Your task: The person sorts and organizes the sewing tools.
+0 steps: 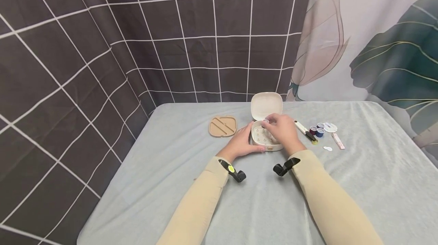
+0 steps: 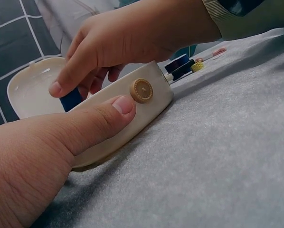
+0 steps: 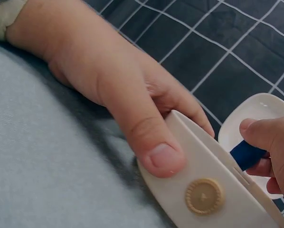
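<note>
A white box (image 1: 272, 147) with a button-shaped clasp (image 2: 141, 90) stands on the cloth, its lid (image 1: 267, 105) raised at the back. My left hand (image 1: 241, 143) grips the box's left side, the thumb (image 3: 163, 159) along the front wall. Over the box's opening, my right hand (image 1: 283, 129) pinches a blue spool (image 3: 247, 154) between thumb and fingers. Small pegs show on the box's inner floor in the head view. How far the spool is above the pegs, I cannot tell.
Left of the box lies a tan divided tray (image 1: 222, 126). To its right are a cutter-like tool (image 1: 305, 130), several thread spools (image 1: 319, 132), a white disc (image 1: 330, 127), a pink-and-white strip (image 1: 338, 141) and a small white piece (image 1: 327, 148).
</note>
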`<state>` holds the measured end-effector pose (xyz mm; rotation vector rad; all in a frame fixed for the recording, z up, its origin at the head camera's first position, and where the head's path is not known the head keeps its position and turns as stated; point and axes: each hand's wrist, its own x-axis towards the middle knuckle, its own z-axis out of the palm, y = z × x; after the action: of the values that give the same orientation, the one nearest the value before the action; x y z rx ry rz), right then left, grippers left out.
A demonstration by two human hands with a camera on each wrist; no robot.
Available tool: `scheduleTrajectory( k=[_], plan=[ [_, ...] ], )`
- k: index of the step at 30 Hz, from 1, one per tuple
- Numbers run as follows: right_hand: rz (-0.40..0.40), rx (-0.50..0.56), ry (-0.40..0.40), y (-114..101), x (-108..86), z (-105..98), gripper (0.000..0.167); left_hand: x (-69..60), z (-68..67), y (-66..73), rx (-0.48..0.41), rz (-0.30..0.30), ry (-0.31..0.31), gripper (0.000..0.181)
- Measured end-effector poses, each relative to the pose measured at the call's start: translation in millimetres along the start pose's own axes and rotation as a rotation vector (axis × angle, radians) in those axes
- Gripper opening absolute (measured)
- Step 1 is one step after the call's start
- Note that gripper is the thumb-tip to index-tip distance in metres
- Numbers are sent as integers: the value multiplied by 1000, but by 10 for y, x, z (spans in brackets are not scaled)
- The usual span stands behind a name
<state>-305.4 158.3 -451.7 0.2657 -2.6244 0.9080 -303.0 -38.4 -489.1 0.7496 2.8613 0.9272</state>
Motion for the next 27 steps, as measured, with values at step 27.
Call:
scheduleTrajectory(
  k=[27],
  plan=[
    [40,-191,-162,-186,76,211,33,-11,-9,-2,-11,27,9,115]
  ],
)
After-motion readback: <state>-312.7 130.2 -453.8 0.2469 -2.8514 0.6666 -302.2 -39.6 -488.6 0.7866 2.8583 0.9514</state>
